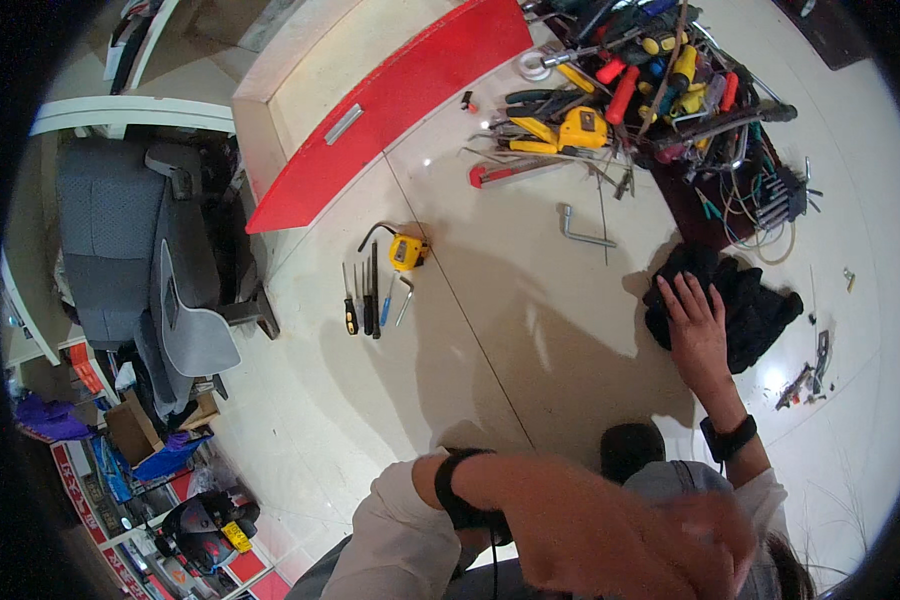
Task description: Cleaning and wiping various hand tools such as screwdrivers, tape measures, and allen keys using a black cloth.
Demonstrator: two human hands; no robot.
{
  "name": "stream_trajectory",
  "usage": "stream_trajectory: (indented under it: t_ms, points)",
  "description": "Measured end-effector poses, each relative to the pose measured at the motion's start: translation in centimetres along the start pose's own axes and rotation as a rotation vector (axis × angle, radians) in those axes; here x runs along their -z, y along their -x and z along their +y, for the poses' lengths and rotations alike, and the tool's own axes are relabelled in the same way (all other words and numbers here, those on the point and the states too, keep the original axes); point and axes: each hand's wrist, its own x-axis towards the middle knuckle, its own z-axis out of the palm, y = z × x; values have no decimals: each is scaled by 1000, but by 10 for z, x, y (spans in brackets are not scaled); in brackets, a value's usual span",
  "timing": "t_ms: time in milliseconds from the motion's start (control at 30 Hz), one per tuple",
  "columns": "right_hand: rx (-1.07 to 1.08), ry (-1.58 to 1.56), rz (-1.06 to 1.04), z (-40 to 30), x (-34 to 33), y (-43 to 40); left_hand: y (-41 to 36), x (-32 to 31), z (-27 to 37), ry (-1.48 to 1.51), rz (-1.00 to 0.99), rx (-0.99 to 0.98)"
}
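Note:
My right hand [696, 330] lies with fingers spread on top of a bunched black cloth [761, 307] on the tiled floor. Its thumb is hidden. My left hand [645, 525] is blurred close to the camera, its arm crossing rightward in front of my body; the fingers do not show clearly. Left of centre, a row on the floor holds a black-and-yellow screwdriver [351, 316], slim dark-handled tools [367, 307], a small blue-handled tool [386, 304] and a hex key [404, 301]. A yellow tape measure [407, 251] sits just above them. An L-shaped socket wrench [585, 238] lies nearer the cloth.
A heaped pile of hand tools [675, 90] covers the upper right, with another yellow tape measure [583, 127] and a red-ended tool [514, 171] at its edge. A red-fronted drawer [412, 112] juts in above. A grey seat [120, 240] stands left. Small debris [802, 382] lies right.

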Motion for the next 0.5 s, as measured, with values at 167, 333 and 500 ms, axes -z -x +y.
stream_trajectory:
  t_ms: [167,333,500]
  points:
    - [19,-64,7,10,-5,7,-1,151,33,-1162,-58,786]
    - [-9,-109,74,6,-5,1,62,264,38,-2155,331,773]
    - [35,-107,66,9,0,3,78,264,13,-2365,391,866]
